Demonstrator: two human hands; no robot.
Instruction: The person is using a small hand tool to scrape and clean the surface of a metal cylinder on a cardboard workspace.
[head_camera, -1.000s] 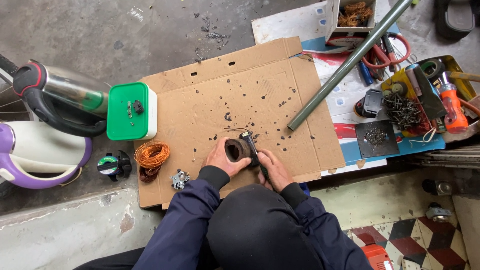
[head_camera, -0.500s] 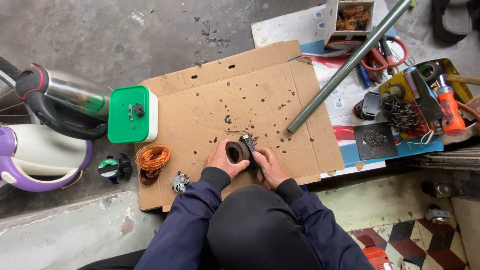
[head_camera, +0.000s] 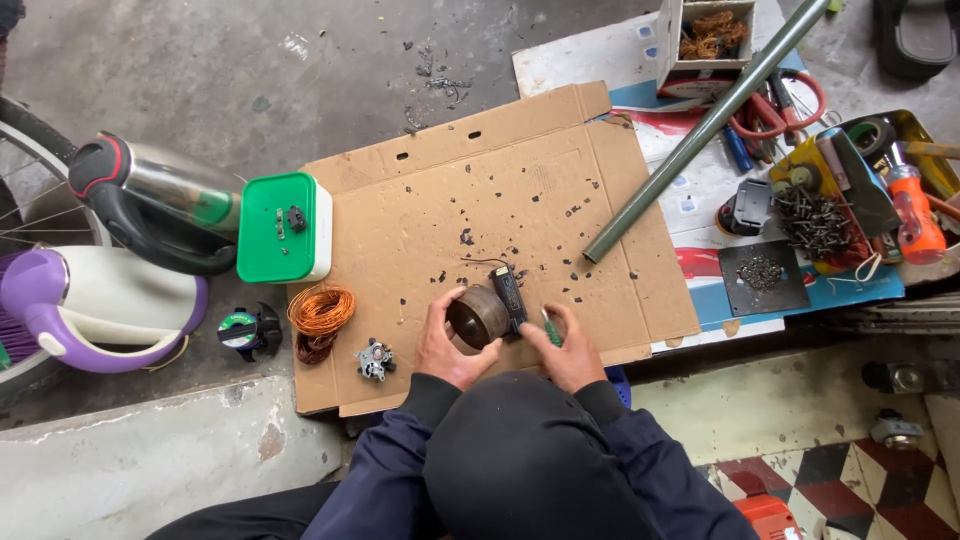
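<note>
**Ana:** Head camera looks straight down on a sheet of cardboard (head_camera: 420, 230) spread over the concrete floor. What are the hands doing?

**Ben:** The left hand (head_camera: 447, 347) is wrapped around a round brown motor part (head_camera: 477, 315), fingers curled over its near and left side. The part sits at the near edge of the cardboard, just in front of the person's body.

**Ana:** And the other one?

**Ben:** The right hand (head_camera: 575, 352) is closed on a tool with a green handle (head_camera: 551, 330); only a bit of the handle shows between the fingers. A small black block (head_camera: 509, 296) lies against the right side of the motor part, between the two hands. I cannot tell whether the tool's tip touches it.

**Ana:** What lies around them?

**Ben:** Dark flecks are scattered over the cardboard. Left of the hands there is a coil of orange wire (head_camera: 321, 309) at the cardboard's edge, with a small grey metal piece (head_camera: 374, 360) just below it. Farther left a roll of black tape (head_camera: 245, 330) rests on the floor, and a green-lidded white box (head_camera: 284, 228) overlaps the cardboard's left corner.

**Ana:** And to the right?

**Ben:** A long grey pipe (head_camera: 700, 135) runs diagonally, its lower end on the cardboard. Beyond it sits a yellow tray (head_camera: 935, 160) of screws and tools.
</note>
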